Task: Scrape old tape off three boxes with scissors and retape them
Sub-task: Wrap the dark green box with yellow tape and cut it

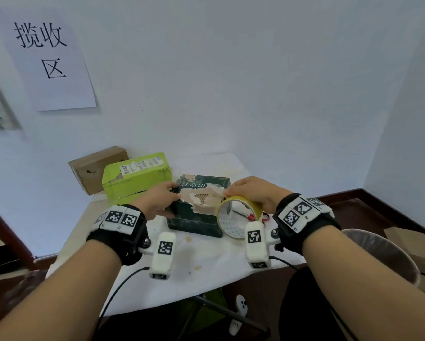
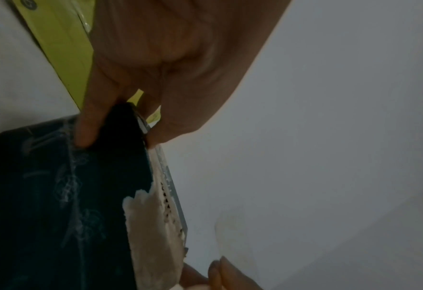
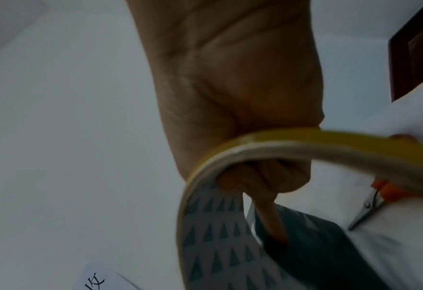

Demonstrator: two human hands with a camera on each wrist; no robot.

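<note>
The left hand (image 1: 161, 199) holds the left end of the dark green box (image 1: 196, 221). In the left wrist view the fingers (image 2: 91, 125) lie on the left side wall and the thumb is on the top edge, so the box corner is pinched between them. The hand is partly closed around this corner, not a fist.

The right hand (image 1: 252, 193) grips the tape roll (image 1: 238, 217). In the right wrist view some fingers are curled through the ring and clamp its yellow rim against the palm. One finger (image 3: 271, 221) is stretched out from the ring and its tip presses on the box. The roll stands on its edge just at the right end of the box, with its open side toward the camera. From the head view the fingertips of this hand touch the right top edge of the box.

The dark green box lies in the middle of the white table (image 1: 206, 271), between both hands. Its top has a big torn patch (image 1: 201, 198) where pale cardboard shows.

The scissors (image 1: 249, 215) with red handles lie on the table to the right of the box, partly seen through the ring; no hand touches them.

The lime green box (image 1: 135, 177) stands behind the left hand, and the brown box (image 1: 95, 168) is behind it, to the left, by the wall.
</note>
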